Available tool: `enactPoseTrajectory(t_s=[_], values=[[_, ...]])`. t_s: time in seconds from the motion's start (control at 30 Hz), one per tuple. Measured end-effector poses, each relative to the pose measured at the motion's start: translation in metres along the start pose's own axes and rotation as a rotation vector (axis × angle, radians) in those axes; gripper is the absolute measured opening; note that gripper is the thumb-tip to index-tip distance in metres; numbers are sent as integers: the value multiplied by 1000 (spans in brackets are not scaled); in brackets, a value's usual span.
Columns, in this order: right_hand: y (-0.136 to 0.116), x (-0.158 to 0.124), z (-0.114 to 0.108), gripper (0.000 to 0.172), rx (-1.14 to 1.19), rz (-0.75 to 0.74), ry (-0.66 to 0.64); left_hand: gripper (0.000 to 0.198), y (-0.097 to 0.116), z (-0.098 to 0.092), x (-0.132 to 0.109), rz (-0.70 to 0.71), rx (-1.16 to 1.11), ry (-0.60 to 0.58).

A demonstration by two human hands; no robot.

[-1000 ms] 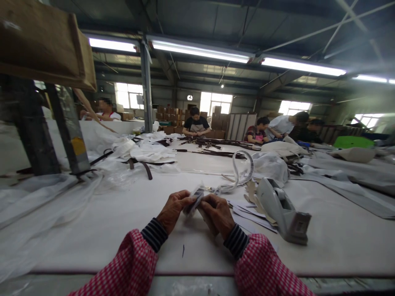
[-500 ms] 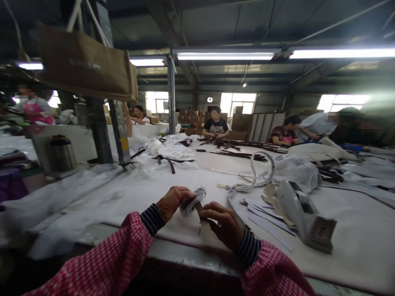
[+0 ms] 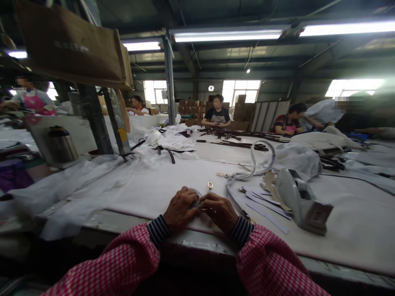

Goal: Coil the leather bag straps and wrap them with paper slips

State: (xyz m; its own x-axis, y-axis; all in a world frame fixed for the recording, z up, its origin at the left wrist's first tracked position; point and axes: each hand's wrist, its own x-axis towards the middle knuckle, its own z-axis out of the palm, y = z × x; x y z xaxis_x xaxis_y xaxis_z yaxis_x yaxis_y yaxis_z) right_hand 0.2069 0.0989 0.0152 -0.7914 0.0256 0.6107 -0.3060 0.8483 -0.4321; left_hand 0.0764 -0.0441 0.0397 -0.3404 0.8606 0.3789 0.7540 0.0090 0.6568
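Just above the table's front edge, my left hand (image 3: 182, 209) is closed round a small coiled grey strap (image 3: 195, 195) that looks wrapped in clear film. Most of the coil is hidden behind my fingers. My right hand (image 3: 219, 210) meets it from the other side, its fingers bent and pinched at the coil's edge. A gold metal clasp (image 3: 210, 186) lies on the white tabletop just beyond my fingertips; whether it is joined to the coil, I cannot tell.
Right of my hands lie a film-wrapped grey strap (image 3: 253, 164), paper strips (image 3: 268, 205) and a grey tape dispenser (image 3: 300, 201). Dark straps (image 3: 234, 139) spread across the far table, where a person (image 3: 217, 113) sits. A brown bag (image 3: 74, 45) hangs upper left. Plastic sheeting (image 3: 77, 193) covers the left side.
Both hands have lowered with the coiled strap to the tabletop and come together. The brownish strip between them is now hidden. The gold clasp has come into sight, and the view has tilted downward.
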Motion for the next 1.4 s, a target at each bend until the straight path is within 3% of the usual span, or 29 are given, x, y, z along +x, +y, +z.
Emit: enactPoseTrajectory(t_s=[0.17, 0.37, 0.53, 0.77, 0.87, 1.0, 1.13, 1.3, 1.4], values=[[-4, 4, -5, 16, 132, 73, -11, 7, -3, -10, 3, -4, 68, -84], [0, 19, -4, 14, 34, 176, -2, 22, 2, -25, 7, -44, 63, -146], [-2, 36, -10, 16, 0, 273, -82, 18, 1, -33, 15, -27, 59, -176], [-7, 46, -18, 12, 128, 406, -176, 8, -11, -19, 23, -110, -77, -27], [1, 53, -14, 9, 268, 527, -235, 8, -17, -10, 24, -158, -203, 55], [17, 63, -9, 24, 383, 594, -340, 14, -24, -3, 24, -192, -357, 150], [26, 72, -8, 16, 459, 628, -464, 9, -27, 0, 22, -191, -428, 212], [29, 75, -6, 7, 463, 667, -482, 13, -21, -2, 13, -157, -386, 269], [26, 72, -3, 7, 431, 653, -422, 16, -16, -7, 0, -82, -128, 256]])
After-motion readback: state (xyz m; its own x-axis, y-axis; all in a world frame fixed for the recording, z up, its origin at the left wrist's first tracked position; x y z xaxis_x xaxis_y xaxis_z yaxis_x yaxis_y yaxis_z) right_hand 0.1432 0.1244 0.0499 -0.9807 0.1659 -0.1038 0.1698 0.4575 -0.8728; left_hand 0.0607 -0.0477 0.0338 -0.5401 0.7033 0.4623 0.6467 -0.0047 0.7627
